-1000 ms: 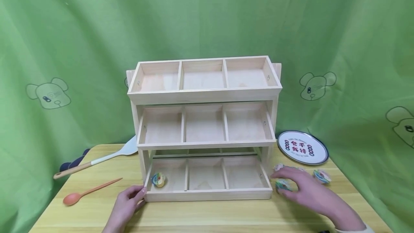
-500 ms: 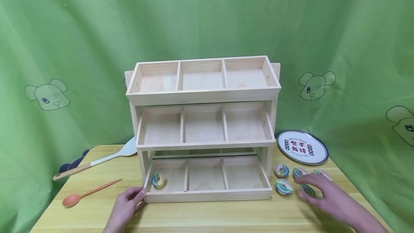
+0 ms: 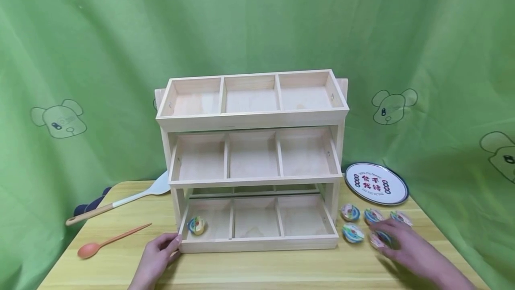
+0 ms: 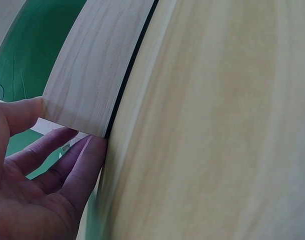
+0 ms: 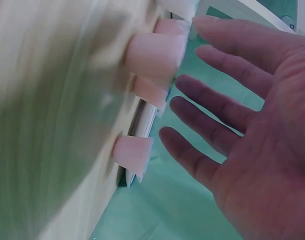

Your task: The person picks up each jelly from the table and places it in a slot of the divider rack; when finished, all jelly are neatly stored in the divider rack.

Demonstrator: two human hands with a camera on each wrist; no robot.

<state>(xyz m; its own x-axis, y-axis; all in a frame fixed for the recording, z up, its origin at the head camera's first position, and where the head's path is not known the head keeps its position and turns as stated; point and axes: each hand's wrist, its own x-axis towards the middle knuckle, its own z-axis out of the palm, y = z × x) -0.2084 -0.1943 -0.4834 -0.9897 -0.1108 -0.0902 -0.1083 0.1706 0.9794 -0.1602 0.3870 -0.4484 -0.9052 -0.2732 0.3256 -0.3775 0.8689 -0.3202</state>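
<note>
Left hand point(image 3: 158, 254): pinching the left front corner of the bottom tray point(image 3: 257, 244). Right hand point(image 3: 405, 245): fingers apart, holding nothing, among lidded cups point(image 3: 353, 233) right of the rack point(image 3: 253, 121); contact unclear. Single cup point(image 3: 196, 225): left compartment. Possible faults: toppling neighbouring cups, through close spacing; shifting the rack, through a corner tug.
</note>
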